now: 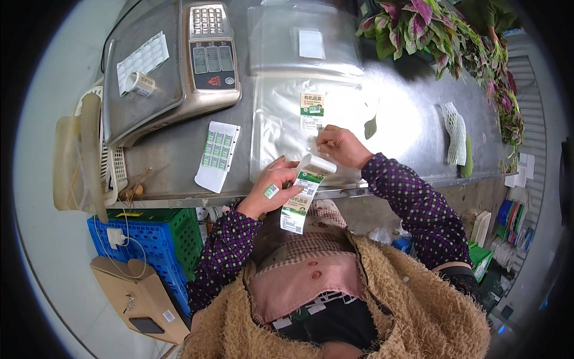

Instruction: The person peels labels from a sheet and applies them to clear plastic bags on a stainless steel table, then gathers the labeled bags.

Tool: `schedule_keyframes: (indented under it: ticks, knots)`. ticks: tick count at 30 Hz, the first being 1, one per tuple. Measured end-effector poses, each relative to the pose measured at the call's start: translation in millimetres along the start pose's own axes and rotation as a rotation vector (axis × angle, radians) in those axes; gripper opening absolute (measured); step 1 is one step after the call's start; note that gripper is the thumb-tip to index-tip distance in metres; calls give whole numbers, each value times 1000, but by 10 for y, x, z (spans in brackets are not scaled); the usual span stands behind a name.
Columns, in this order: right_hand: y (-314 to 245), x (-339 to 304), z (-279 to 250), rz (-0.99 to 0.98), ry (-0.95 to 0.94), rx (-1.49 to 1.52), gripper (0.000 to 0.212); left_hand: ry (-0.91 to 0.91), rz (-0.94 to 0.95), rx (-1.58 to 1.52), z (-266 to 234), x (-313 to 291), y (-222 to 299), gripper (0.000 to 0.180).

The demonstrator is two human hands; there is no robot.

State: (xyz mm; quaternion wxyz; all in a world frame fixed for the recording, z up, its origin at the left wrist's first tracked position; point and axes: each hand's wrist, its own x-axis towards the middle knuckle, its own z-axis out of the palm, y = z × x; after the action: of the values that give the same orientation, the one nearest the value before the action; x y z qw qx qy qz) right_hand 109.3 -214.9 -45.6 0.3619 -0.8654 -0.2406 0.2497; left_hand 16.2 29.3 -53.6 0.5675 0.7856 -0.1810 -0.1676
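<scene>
My left hand (269, 190) grips a strip of printed labels (295, 210), green, cream and white, which hangs over the table's front edge with its top end curling back. A small green sticker (271, 191) sits on the back of that hand. My right hand (344, 146) is closed, fingers curled together above the clear plastic bags (272, 128); what they pinch, if anything, is hidden. Just beyond its fingertips, one such label (312, 110) lies on the top bag. Another pile of clear bags (275, 45) lies farther back, bearing a white label (311, 44).
At left stands a scale (212, 60) with a label roll (140, 84) on its pan. A sheet of green stickers (217, 155) lies before it. Leafy purple-green vegetables (412, 30) fill the back right. A foam net sleeve (455, 134) and a cucumber (468, 157) lie at right.
</scene>
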Motion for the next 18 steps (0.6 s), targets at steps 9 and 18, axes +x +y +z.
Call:
schedule_keyframes:
  ticks: [9, 18]
  knots:
    - [-475, 742, -2245, -152, 478, -910, 11, 86, -107, -104, 95, 66, -56, 19]
    - [-804, -90, -273, 121, 70, 142, 35, 195, -260, -215, 69, -2, 160, 20]
